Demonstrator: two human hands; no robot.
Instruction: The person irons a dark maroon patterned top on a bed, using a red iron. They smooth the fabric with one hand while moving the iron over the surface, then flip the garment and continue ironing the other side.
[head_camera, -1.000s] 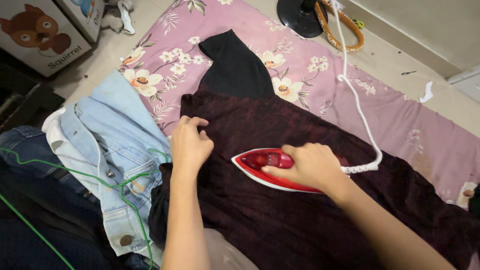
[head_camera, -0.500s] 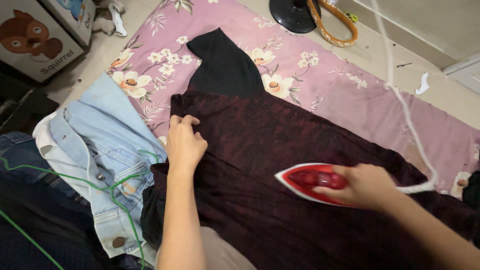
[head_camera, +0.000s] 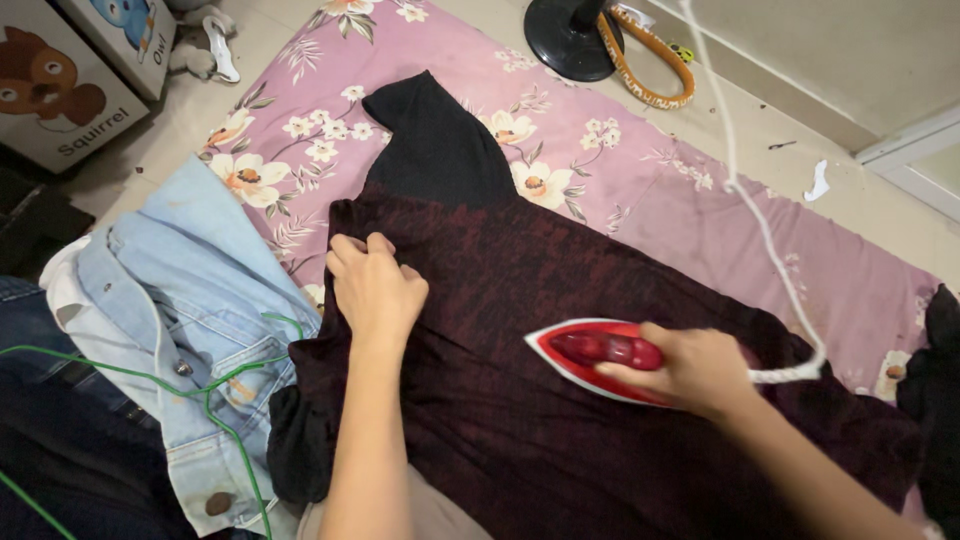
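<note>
Right hand (head_camera: 690, 368) wrapped tight round handle of red-and-white steam iron (head_camera: 600, 356), soleplate flat on dark maroon knit garment (head_camera: 560, 400), right of centre. My left hand (head_camera: 375, 290) fingers curled, pinching garment fabric near its left edge. Garment spread over pink floral sheet (head_camera: 640, 190). White coiled cord (head_camera: 760, 230) runs far from iron. Light blue denim jacket (head_camera: 190, 300) with green wire hanger (head_camera: 215, 395) lies left, just beside garment.
</note>
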